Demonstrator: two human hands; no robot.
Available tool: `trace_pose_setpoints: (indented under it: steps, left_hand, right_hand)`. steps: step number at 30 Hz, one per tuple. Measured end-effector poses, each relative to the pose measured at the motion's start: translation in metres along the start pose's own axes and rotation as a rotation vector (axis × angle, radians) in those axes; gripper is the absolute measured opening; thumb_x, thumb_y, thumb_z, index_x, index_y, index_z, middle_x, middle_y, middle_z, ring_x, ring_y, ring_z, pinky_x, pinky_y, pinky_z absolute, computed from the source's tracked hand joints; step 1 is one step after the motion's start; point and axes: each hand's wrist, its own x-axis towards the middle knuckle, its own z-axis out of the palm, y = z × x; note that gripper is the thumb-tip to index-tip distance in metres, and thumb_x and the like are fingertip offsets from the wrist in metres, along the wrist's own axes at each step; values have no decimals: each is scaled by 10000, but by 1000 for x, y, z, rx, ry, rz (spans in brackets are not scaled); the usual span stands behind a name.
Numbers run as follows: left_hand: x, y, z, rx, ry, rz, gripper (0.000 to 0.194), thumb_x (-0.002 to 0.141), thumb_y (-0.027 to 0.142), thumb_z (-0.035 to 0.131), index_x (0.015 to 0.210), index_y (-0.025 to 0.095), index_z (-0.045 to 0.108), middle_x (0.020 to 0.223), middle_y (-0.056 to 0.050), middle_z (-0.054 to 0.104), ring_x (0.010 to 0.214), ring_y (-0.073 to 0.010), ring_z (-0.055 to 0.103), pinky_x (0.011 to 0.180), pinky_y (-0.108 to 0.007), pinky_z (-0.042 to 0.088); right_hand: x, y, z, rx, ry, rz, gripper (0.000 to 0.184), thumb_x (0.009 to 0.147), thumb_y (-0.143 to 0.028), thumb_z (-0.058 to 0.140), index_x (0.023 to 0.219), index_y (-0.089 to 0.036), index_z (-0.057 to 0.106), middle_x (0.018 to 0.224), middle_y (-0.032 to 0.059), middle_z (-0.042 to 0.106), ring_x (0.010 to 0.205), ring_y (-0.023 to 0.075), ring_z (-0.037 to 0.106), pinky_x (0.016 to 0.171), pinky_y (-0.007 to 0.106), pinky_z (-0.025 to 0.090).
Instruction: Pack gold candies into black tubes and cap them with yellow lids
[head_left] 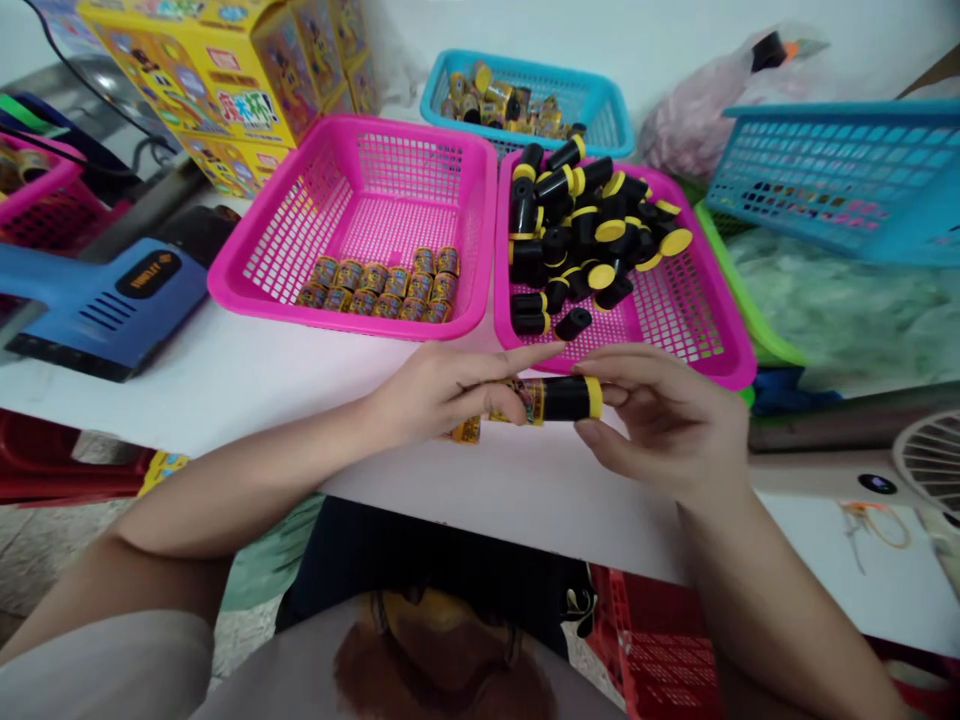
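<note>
My left hand point(457, 388) pinches a colourful printed sleeve point(534, 402), with its index finger stretched out along the top. In line with the sleeve lies a small black cylindrical container point(566, 399) with a yellow cap point(595, 397). My right hand point(667, 415) has its fingers closed around the capped end. Sleeve and black body meet; how far one sits inside the other is hidden. Under my left fingers a yellow printed piece point(469, 431) lies on the white table point(450, 490), partly covered.
A pink basket point(232, 270) holds rows of printed cylinders point(375, 290). Beside it, another pink basket point(739, 360) holds black containers with yellow caps point(585, 225). Behind stand a blue basket point(611, 100) and yellow boxes point(202, 85). A blue heat gun point(120, 295) lies at left.
</note>
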Motion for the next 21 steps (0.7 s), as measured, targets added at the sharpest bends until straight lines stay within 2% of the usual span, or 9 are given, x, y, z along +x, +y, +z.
trace_pose_setpoints:
  steps: [5,8,11,13,16,18,21]
  left_hand:
    - [1,7,5,-186,-8,-182,748,912,337,795,1583,238,481,1020,-30,810,698,-114,709,596,-184,543]
    - [-1,7,10,-265,-2,-206,832,847,292,843,1575,210,451,1024,-62,796,758,-150,749,610,-204,570]
    - [-3,3,12,-233,28,-153,774,839,240,851,1524,237,490,1046,-59,792,911,-183,785,715,-220,616]
    - [-4,2,13,-146,65,-88,663,849,233,848,1448,250,564,1083,-53,787,954,-185,786,759,-229,632]
    - [-3,2,13,-31,138,3,426,838,252,862,1225,202,688,1053,-51,783,861,-161,773,714,-218,633]
    - [-3,3,13,20,163,46,289,850,258,854,1093,181,717,978,-41,787,789,-140,757,685,-207,623]
    - [-5,3,15,98,210,107,244,864,288,855,1055,198,732,997,-42,806,859,-156,774,773,-235,638]
  right_hand:
    - [1,1,-4,-84,-54,8,563,768,-60,821,1251,-342,750,1142,17,725,928,118,720,786,211,649]
    - [0,2,-3,-89,-101,8,552,773,-81,829,1254,-338,748,1147,15,730,952,118,725,822,220,651]
    - [-2,4,1,-54,-91,73,499,784,-116,842,1229,-326,763,1159,18,736,939,118,737,834,237,662]
    - [-3,5,3,6,-75,130,462,789,-141,853,1203,-331,776,1153,12,745,946,124,749,851,256,676]
    - [-1,5,4,125,-51,176,422,786,-168,871,1161,-344,790,1138,-3,756,979,132,760,875,282,691]
    - [0,5,5,175,-38,208,362,791,-201,879,1121,-325,798,1096,-4,768,957,132,765,854,282,695]
    - [0,4,7,157,-27,266,283,822,-286,872,1093,-273,791,993,4,787,855,136,771,798,292,698]
